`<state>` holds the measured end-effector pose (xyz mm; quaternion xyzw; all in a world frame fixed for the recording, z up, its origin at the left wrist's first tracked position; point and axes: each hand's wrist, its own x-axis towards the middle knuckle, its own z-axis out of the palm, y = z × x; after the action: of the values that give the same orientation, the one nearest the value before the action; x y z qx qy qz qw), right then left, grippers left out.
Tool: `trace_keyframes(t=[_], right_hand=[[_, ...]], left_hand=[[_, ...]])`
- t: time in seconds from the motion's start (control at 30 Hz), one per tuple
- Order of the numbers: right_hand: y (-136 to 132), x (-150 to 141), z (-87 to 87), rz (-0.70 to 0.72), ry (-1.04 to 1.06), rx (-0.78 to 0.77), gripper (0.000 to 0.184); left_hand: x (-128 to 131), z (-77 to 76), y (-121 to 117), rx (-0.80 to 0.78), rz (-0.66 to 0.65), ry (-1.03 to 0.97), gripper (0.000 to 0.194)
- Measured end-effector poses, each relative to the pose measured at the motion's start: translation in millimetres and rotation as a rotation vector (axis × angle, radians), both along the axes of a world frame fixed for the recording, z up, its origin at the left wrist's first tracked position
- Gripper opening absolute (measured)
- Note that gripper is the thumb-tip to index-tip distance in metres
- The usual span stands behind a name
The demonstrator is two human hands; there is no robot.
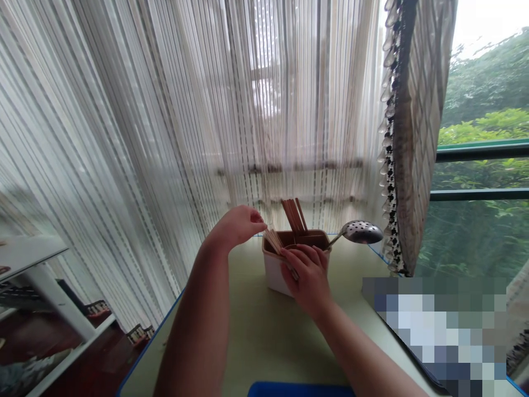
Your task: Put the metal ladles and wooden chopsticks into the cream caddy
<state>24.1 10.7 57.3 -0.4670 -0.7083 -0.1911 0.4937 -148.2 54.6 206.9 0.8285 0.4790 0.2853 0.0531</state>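
Observation:
A white, brown-rimmed utensil holder [276, 273] stands on the table. My right hand [308, 270] is closed around a bundle of pale chopsticks [273, 241], slanted up to the left in front of the holder's rim. At their upper ends my left hand [242, 225] is closed, thumb and fingertips pinched on the tips. Several brown chopsticks [293, 216] stand upright in the holder, leaning on its back. A metal slotted ladle [362, 231] sticks out to the right, its perforated bowl upward. My right hand hides part of the holder's front.
The pale table [256, 331] has a blue edge. A blue tray or lid [301, 389] shows at the bottom. A dark-edged, blurred-out object [438, 336] lies on the right. Striped curtains [185, 110] hang behind, with a window at right. White furniture [61, 292] stands at left.

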Motion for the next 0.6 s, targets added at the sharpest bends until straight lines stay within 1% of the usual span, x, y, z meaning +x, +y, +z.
trace_keyframes(t=[0.13, 0.27, 0.4, 0.6], right_hand=[[0, 0, -0.4, -0.012, 0.015, 0.006, 0.024], [0, 0, 0.2, -0.041, 0.036, 0.026, 0.019], [1, 0, 0.7, -0.071, 0.066, 0.032, 0.022], [2, -1, 0.0, -0.044, 0.045, 0.005, 0.02]], left_hand=[[1, 0.7, -1, 0.005, -0.007, 0.028, 0.021], [5, -3.0, 2, 0.005, -0.023, 0.003, 0.017], [11, -6.8, 7, 0.005, -0.013, 0.009, 0.012], [16, -9.2, 9, -0.009, 0.024, 0.077, 0.012]])
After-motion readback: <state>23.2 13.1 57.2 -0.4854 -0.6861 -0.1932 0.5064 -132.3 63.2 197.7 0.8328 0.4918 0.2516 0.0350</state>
